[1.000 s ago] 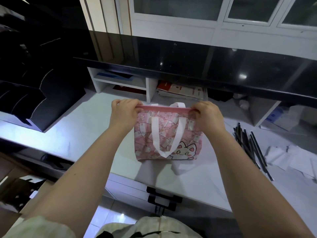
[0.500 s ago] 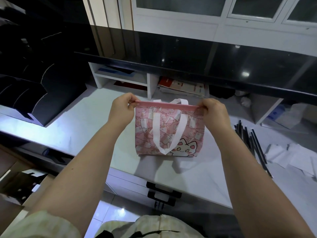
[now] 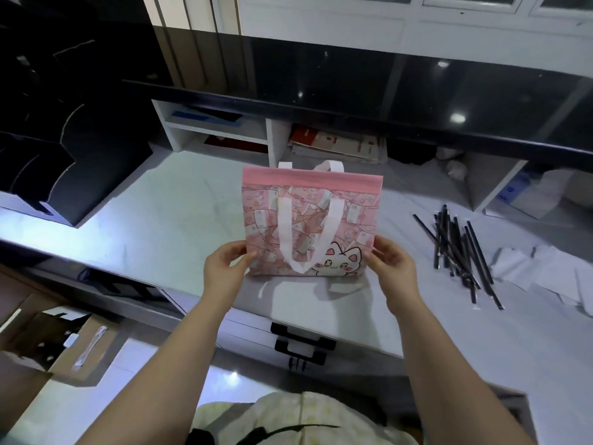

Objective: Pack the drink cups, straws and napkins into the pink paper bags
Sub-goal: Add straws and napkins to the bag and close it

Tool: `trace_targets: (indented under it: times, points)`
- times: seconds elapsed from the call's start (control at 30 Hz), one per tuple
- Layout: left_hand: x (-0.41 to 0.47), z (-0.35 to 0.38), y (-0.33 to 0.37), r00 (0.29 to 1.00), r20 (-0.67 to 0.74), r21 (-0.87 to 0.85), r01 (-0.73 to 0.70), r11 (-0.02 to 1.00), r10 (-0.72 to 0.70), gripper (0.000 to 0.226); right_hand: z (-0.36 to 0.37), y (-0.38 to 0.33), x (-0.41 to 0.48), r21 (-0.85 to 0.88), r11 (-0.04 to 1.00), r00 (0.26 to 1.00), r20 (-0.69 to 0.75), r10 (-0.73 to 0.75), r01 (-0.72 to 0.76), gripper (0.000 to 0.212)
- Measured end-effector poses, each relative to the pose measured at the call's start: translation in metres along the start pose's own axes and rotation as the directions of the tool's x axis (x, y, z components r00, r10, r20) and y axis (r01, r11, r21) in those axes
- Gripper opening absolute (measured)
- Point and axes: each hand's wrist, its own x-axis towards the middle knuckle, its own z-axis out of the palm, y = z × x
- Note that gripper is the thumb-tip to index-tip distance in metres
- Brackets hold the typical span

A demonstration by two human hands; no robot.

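Observation:
A pink bag (image 3: 353, 216) with white handles and a cat print stands upright on the white counter (image 3: 160, 226) in front of me. My left hand (image 3: 224, 268) pinches its lower left edge. At the lower right edge my right hand (image 3: 390, 264) pinches the bag the same way. Its top looks flat and closed. A heap of black wrapped straws (image 3: 455, 245) lies on the counter to the right, with white napkins (image 3: 542, 271) beyond them. No drink cups are in view.
A black raised ledge (image 3: 353, 101) runs behind the bag above white cubbies (image 3: 224, 130) holding papers. Black box shapes (image 3: 64, 162) stand at the left. An open cardboard box (image 3: 54, 345) sits on the floor, lower left. Drawer handles (image 3: 301, 345) lie under the counter edge.
Both hands left the bag's top rim and slid down its sides to the bottom corners. The bag now stands taller and flatter.

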Motion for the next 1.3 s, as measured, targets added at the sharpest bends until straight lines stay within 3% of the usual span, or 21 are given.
trace_targets:
  times: [0.37, 0.67, 0.9, 1.13, 1.3]
  points:
    - [0.009, 0.008, -0.002, 1.000, -0.020, -0.097, -0.017, 0.995, 0.016, 0.018, 0.018, 0.005, -0.004, 0.073, 0.997, 0.995, -0.096, 0.005, 0.002, 0.014]
    - [-0.001, -0.002, -0.033, 0.998, -0.004, 0.067, 0.062, 0.996, -0.061, 0.014, 0.016, 0.018, -0.009, -0.118, 0.991, 0.993, -0.106, 0.048, -0.061, 0.017]
    - [0.006, -0.006, -0.034, 0.996, 0.062, 0.180, 0.048, 0.983, -0.060, 0.011, 0.013, 0.024, -0.013, -0.093, 0.991, 0.987, -0.130, 0.089, -0.101, 0.017]
    - [-0.008, -0.007, -0.027, 0.998, -0.005, 0.026, 0.067, 0.997, -0.067, 0.010, 0.012, 0.019, -0.017, -0.129, 0.988, 0.989, -0.128, 0.070, -0.087, 0.014]
    - [-0.005, 0.003, -0.011, 0.993, -0.109, -0.079, 0.045, 0.996, -0.054, 0.007, 0.023, 0.003, -0.013, -0.020, 1.000, 0.981, -0.195, 0.004, -0.008, 0.006]
